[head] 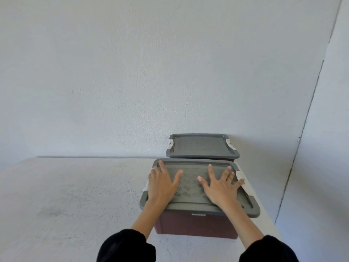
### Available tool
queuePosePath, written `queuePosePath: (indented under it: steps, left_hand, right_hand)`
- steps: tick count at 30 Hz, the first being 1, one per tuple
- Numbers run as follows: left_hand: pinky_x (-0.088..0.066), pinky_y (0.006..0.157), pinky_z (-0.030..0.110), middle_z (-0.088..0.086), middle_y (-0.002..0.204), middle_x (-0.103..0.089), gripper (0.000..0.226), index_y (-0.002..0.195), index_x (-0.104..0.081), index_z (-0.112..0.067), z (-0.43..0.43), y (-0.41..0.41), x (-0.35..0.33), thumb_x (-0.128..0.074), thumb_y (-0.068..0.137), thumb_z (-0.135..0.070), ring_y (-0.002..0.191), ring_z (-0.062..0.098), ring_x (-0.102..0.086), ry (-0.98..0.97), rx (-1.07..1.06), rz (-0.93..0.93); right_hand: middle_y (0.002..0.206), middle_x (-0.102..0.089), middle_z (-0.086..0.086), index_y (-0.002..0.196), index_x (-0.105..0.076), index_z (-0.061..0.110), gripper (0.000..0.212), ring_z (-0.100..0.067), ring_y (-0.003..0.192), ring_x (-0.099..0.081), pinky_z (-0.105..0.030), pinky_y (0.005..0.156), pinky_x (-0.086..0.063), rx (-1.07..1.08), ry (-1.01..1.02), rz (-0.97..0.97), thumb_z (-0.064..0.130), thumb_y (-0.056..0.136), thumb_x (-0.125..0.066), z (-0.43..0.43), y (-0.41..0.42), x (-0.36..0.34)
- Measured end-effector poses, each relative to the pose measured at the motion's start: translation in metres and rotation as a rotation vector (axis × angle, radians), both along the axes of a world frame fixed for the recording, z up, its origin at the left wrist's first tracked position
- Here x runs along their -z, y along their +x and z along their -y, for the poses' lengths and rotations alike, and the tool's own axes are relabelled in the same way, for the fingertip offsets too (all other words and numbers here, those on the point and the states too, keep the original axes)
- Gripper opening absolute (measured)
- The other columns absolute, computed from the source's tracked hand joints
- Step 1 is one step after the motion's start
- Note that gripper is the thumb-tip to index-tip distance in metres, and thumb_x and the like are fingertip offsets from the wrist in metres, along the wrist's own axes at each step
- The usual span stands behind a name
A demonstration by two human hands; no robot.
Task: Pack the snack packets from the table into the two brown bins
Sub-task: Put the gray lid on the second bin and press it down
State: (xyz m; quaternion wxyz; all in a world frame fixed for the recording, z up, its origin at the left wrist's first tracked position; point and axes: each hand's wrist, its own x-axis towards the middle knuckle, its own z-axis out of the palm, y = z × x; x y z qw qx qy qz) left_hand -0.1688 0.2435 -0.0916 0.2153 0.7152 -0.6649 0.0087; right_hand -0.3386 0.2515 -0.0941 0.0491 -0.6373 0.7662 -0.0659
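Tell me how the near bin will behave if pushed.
Probably slides rather than tips: the bin looks wide and low on the flat table. Its ribbed lid likely gives the left hand and right hand grip.

White textured wall [132, 72] behind pale table [66, 195]; wall corner seam [309, 103] right.

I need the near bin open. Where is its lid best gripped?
Probably at the two short ends of the lid, left hand from the left, right hand from the right, hooking under the overhanging rim by the white latches. Its flat top offers nothing to pinch.
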Motion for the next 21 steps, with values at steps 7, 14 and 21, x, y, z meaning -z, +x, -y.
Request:
queuePosePath:
  steps: [7, 14, 21]
  left_hand:
    - [0.000, 0.117, 0.045, 0.013, 0.157, 0.009, 0.071, 0.149, 0.005, -0.022, 0.007, 0.002, -0.001, -0.016, 0.093, -0.060, 0.145, 0.031, 0.005, 0.162, 0.191, 0.015]
    - [0.010, 0.115, 0.053, -0.001, 0.157, 0.016, 0.060, 0.148, 0.002, -0.028, 0.035, 0.052, -0.005, -0.010, 0.096, -0.053, 0.143, 0.019, 0.020, 0.289, 0.292, -0.019]
    - [0.011, 0.113, 0.052, 0.004, 0.158, 0.011, 0.136, 0.148, 0.005, -0.027, 0.034, 0.036, -0.002, 0.044, 0.028, -0.079, 0.145, 0.020, 0.016, 0.216, 0.258, 0.300]
  right_hand:
    - [0.153, 0.014, -0.025, 0.148, 0.007, 0.033, 0.065, -0.037, 0.144, 0.010, -0.060, 0.111, 0.008, -0.048, -0.008, 0.025, 0.063, 0.092, -0.008, 0.001, -0.006, -0.004]
    - [0.155, 0.022, -0.010, 0.145, 0.014, 0.036, 0.066, -0.032, 0.144, 0.017, -0.060, 0.114, -0.004, -0.068, 0.069, 0.176, 0.063, 0.090, -0.009, 0.027, -0.072, -0.016]
    - [0.155, 0.021, -0.013, 0.146, 0.012, 0.033, 0.069, -0.033, 0.144, 0.014, -0.055, 0.115, -0.011, -0.135, 0.051, -0.054, 0.064, 0.090, -0.010, 0.031, -0.060, -0.005]
